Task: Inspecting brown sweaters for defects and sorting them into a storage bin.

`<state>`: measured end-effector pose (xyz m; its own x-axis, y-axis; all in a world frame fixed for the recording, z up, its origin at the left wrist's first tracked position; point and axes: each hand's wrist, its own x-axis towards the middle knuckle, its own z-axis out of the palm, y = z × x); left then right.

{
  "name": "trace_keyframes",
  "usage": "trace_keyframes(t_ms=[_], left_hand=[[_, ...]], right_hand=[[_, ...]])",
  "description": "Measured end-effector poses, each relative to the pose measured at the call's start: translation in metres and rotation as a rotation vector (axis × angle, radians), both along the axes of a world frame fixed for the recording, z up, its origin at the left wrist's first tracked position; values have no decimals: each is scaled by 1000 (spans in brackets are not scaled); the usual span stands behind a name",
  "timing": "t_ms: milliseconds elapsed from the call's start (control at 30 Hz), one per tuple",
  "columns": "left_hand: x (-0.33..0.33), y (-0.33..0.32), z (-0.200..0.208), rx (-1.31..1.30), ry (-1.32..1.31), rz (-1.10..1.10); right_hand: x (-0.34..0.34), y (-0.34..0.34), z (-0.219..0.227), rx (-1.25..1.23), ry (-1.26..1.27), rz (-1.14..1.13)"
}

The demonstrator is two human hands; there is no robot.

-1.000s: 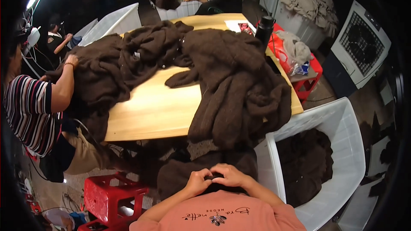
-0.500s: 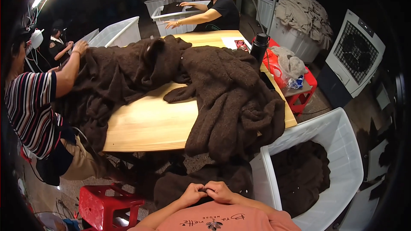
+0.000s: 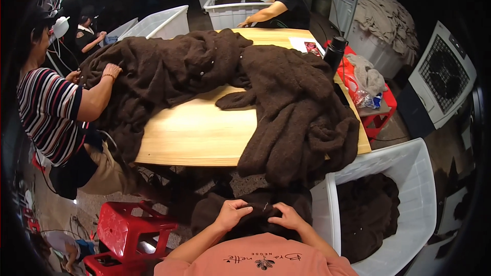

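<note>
In the middle, a pale wooden table (image 3: pixel 199 133). Over its left edge and hanging past its near-left corner, a heap of dark brown garments (image 3: pixel 163 71); hanging over its near edge, toward the near-right corner, another brown garment (image 3: pixel 302 107). Beside this corner, a white bin (image 3: pixel 415 189) with brown cloth inside. In the lap, below the near edge of the table, a dark brown cloth (image 3: pixel 209 214). Half a second ago, both hands touching together over it; now apart, with some cloth between. Left hand (image 3: pixel 231 215): thumb and fingers pinching the cloth. Right hand (image 3: pixel 288 217): thumb and forefinger at the same cloth, a little spread, grip not possible to tell. Between them, a small pale line (image 3: pixel 265 206).
</note>
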<state>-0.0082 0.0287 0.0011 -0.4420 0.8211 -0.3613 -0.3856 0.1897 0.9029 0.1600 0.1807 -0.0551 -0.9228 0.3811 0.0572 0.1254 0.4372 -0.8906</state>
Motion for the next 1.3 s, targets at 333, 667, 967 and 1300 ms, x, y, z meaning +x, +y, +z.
trace_keyframes(t_ms=[333,667,967,1300], left_hand=[[-10,-6,4,-47,-223,-103],[17,35,15,-22,-366,-400],[30,18,6,-22,-28,-429],[32,25,21,175,213,-797]], right_hand=[[44,28,-8,-259,-282,-88],[97,46,117,-298,-251,142],[84,21,10,-22,-511,215],[36,44,11,493,-286,-415]])
